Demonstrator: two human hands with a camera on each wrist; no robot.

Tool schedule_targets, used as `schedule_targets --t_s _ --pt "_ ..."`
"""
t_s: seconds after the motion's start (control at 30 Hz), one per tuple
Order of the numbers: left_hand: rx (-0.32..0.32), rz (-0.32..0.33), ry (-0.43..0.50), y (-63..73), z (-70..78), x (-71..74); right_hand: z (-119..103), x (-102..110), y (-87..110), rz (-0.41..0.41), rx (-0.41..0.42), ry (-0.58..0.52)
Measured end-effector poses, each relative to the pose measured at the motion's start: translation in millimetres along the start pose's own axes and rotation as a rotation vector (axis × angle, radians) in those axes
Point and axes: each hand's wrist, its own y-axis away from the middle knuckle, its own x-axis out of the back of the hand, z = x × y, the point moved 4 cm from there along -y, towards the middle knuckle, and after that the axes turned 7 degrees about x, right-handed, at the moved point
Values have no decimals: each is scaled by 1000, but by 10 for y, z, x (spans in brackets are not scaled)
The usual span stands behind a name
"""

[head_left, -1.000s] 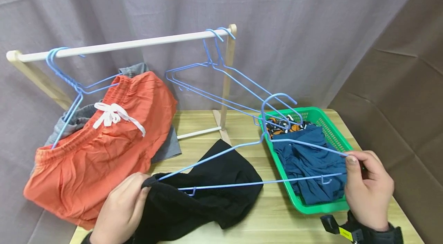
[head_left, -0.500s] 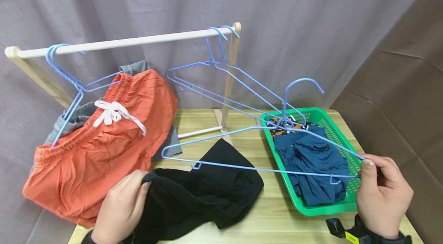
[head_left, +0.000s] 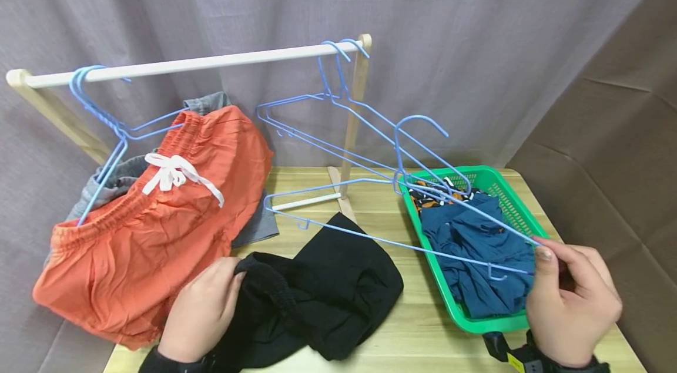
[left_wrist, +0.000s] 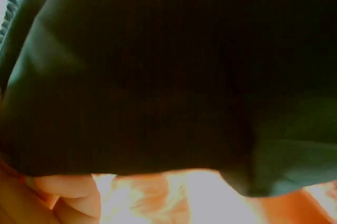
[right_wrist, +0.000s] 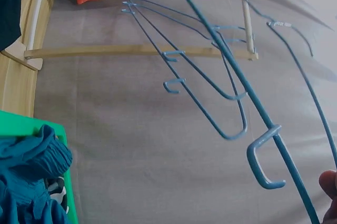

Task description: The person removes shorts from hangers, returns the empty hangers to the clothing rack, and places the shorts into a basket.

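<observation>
My left hand (head_left: 200,308) grips the gathered waistband of black shorts (head_left: 349,285), which lie partly on the table. Dark cloth fills most of the left wrist view, with a few fingers (left_wrist: 68,187) at the lower left. My right hand (head_left: 573,299) pinches one end of a blue clothes hanger (head_left: 349,233), whose hook points up. The hanger's far end hangs in the air above the shorts, apart from them. In the right wrist view the hanger (right_wrist: 253,95) runs across diagonally, with only fingertips visible at the right edge.
A wooden rack (head_left: 201,64) stands behind. On its left, orange shorts (head_left: 174,232) and a grey garment (head_left: 259,226) hang from blue hangers; two bare hangers (head_left: 322,97) hang on its right. A green basket (head_left: 449,302) holds blue clothing (head_left: 486,249) and a patterned cloth (head_left: 428,195).
The hanger's left end has come out of the black shorts and risen above them. The right hand moved right, then slightly back left. The left hand shifted slightly right with the waistband.
</observation>
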Motion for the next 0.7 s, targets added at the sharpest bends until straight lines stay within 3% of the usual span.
schedule_targets --t_s 0.13,0.37,0.57,0.7 --pt "15 -55 -42 9 52 -138 -121 -113 23 -6 33 -12" --pt "26 -134 -51 40 125 -353 -176 -272 92 -94 94 68" --pt "37 -204 -81 103 171 -520 -330 -411 92 -113 133 24" --pt "61 -270 -88 174 164 -597 -384 -495 99 -174 169 42"
